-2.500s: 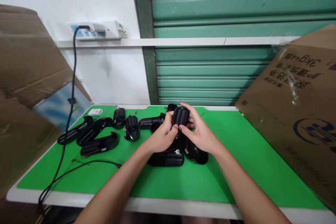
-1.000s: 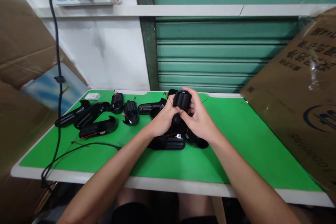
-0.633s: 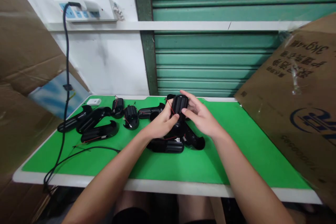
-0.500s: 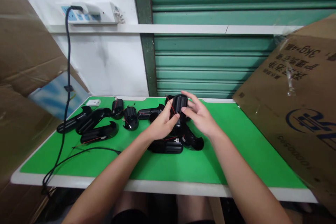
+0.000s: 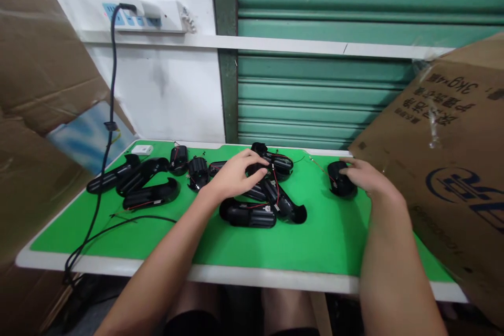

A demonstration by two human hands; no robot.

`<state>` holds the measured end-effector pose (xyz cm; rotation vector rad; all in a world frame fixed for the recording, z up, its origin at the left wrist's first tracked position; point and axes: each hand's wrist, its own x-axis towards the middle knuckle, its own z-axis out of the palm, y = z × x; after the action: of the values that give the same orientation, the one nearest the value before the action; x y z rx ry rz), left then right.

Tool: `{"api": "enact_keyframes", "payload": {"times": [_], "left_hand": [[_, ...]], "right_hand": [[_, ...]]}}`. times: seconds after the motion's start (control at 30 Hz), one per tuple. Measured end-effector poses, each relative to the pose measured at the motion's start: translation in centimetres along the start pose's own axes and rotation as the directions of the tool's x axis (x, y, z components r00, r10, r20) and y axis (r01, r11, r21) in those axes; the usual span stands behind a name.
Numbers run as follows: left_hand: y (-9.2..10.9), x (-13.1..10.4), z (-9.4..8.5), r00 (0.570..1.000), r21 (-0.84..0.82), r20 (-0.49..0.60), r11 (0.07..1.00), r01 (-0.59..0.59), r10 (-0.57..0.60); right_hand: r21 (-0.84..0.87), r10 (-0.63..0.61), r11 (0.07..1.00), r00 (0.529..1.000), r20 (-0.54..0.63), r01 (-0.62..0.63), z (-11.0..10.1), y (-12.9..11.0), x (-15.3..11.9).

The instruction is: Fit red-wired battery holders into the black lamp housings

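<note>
My right hand (image 5: 364, 175) has its fingers and thumb on the right side of a black plastic housing (image 5: 340, 181) at the right of the green table. A thin red wire trails from that housing towards the upper left. Over a group of similar black housings in the middle, my left hand (image 5: 242, 172) reaches with its fingers apart and nothing in them. A curved housing (image 5: 289, 205) with a red wire lies just right of it, and another housing (image 5: 252, 216) lies in front. Whether the left fingertips touch anything is hard to tell.
Several more black housings (image 5: 149, 195) lie at the left of the green table (image 5: 236, 247). A black cable (image 5: 114, 68) hangs from a power strip (image 5: 169, 16) and crosses the left side. Cardboard boxes stand left (image 5: 35, 63) and right (image 5: 444, 152); behind is a green shutter (image 5: 315, 89).
Both hands held one black housing over the middle group. My right hand has carried it to the right, down to the table. My left hand has let go and stays above the group.
</note>
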<state>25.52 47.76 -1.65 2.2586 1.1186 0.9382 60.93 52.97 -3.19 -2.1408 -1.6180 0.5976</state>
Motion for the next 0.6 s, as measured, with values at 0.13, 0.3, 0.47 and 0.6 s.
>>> {"api": "enact_keyframes", "payload": {"times": [0.13, 0.3, 0.47, 0.6], "left_hand": [[0.6, -0.3, 0.3, 0.994, 0.062, 0.108, 0.997, -0.036, 0.029], [0.9, -0.4, 0.8, 0.981, 0.133, 0.194, 0.990, -0.048, 0.021], [0.1, -0.6, 0.7, 0.982, 0.160, 0.184, 0.987, 0.016, -0.046], [-0.3, -0.6, 0.7, 0.974, 0.222, 0.213, 0.974, 0.036, -0.084]], "right_hand": [[-0.094, 0.111, 0.989, 0.993, -0.034, -0.114, -0.3, 0.2, -0.3], [-0.132, -0.106, 0.989, 0.943, -0.316, 0.067, -1.7, -3.4, -4.1], [-0.063, -0.099, 0.981, 0.758, 0.645, 0.181, 0.2, -7.3, -7.6], [-0.102, -0.042, 0.976, 0.627, 0.778, 0.192, 1.9, -8.3, -8.3]]}}
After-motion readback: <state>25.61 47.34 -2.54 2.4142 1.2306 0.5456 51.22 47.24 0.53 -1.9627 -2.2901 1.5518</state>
